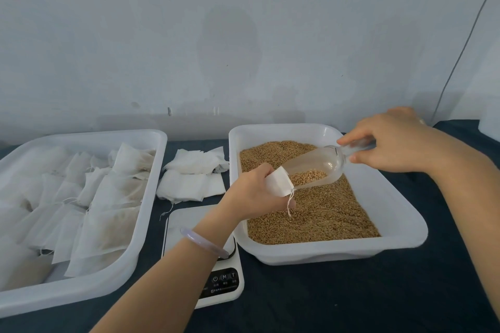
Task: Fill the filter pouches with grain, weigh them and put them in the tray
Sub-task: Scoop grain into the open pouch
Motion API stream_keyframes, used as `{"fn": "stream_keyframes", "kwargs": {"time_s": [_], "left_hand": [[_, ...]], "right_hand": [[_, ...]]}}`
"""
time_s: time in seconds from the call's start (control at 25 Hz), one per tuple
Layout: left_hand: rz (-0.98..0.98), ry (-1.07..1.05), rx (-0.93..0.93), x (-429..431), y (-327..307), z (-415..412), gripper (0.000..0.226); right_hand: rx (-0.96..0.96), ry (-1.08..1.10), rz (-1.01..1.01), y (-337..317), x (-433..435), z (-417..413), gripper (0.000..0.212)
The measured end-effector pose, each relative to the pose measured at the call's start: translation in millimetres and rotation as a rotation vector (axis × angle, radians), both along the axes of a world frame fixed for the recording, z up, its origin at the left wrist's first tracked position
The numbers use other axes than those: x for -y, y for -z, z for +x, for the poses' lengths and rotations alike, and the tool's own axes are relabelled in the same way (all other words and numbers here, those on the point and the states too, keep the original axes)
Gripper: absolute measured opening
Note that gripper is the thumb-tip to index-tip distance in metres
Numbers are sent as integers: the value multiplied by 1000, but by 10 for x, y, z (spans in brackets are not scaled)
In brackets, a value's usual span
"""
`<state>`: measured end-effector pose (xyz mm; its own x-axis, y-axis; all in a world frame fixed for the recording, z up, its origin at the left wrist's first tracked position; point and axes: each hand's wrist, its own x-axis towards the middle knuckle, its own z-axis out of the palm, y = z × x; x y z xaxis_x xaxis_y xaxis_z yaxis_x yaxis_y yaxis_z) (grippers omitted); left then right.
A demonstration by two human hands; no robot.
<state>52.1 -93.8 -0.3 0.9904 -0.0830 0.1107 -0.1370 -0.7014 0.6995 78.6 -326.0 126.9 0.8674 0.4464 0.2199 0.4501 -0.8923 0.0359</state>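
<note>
My left hand (250, 192) grips a white filter pouch (278, 181) by its mouth, over the left side of the white grain tub (405, 213); its drawstring dangles below. My right hand (392, 140) holds the handle of a clear plastic scoop (316, 165). The scoop tilts down toward the pouch mouth with some golden grain near its lip. Brown grain (319, 213) fills the tub. On the left stands a white tray (151, 197) holding several filled pouches (108, 197). A white digital scale (186, 222) lies between tray and tub, partly under my left forearm.
A pile of empty pouches (193, 176) lies on the dark cloth (351, 297) behind the scale. A pale wall rises right behind the table, and a thin cable (460, 57) runs down it at the far right.
</note>
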Motion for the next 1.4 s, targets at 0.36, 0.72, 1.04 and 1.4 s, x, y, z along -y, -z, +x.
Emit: {"fn": "stream_keyframes", "kwargs": {"time_s": [0.36,0.72,1.04,1.4], "left_hand": [[-3,-20,59,24,44,-17,48],[-53,-67,118,35,77,-56,50],[-200,-86,144,11,98,-77,45],[-456,-158,169,-4,92,-113,36]], "right_hand": [[98,-8,-28,-30,-84,-17,28],[147,-17,-9,-62,-122,-58,29],[138,-62,94,-12,-71,7,29],[36,343,-172,853,79,312,28]]}}
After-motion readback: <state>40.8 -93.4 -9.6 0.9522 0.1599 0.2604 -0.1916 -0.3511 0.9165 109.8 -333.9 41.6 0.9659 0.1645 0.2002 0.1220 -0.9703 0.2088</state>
